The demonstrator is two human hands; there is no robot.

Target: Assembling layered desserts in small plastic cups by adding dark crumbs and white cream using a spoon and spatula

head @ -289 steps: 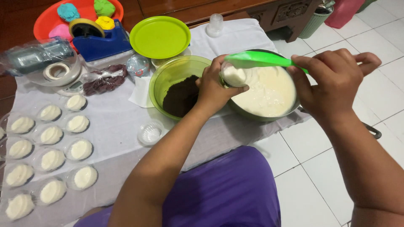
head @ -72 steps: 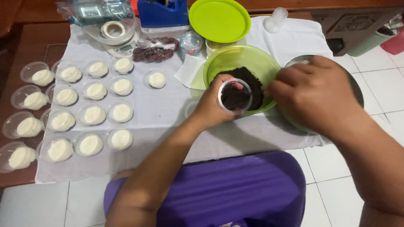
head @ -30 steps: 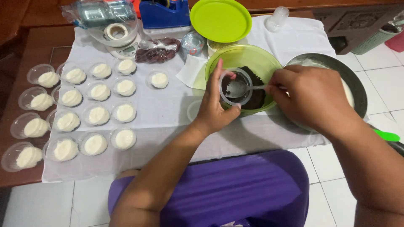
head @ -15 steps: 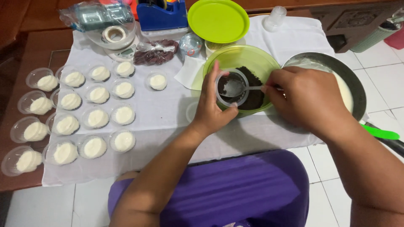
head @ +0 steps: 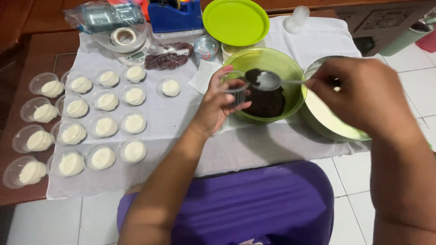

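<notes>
My left hand (head: 219, 103) holds a small clear plastic cup (head: 236, 87) at the near-left rim of a green bowl (head: 281, 63) that contains dark crumbs (head: 265, 100). My right hand (head: 363, 97) grips the handle of a metal spoon (head: 269, 80), whose bowl hovers over the green bowl just right of the cup. A metal bowl of white cream (head: 324, 119) sits under my right hand, partly hidden by it.
Several small clear cups with white cream (head: 105, 127) stand in rows on a white cloth (head: 181, 122) at the left. A green lid (head: 236, 20), a blue tape dispenser (head: 175, 16), a kitchen scale with a tape roll (head: 123, 38) and a bag of dark pieces (head: 169, 54) lie behind.
The spoon has lifted out of the cup and now hovers beside it over the green bowl. The cup tilted lower toward the bowl's rim; my right hand moved right.
</notes>
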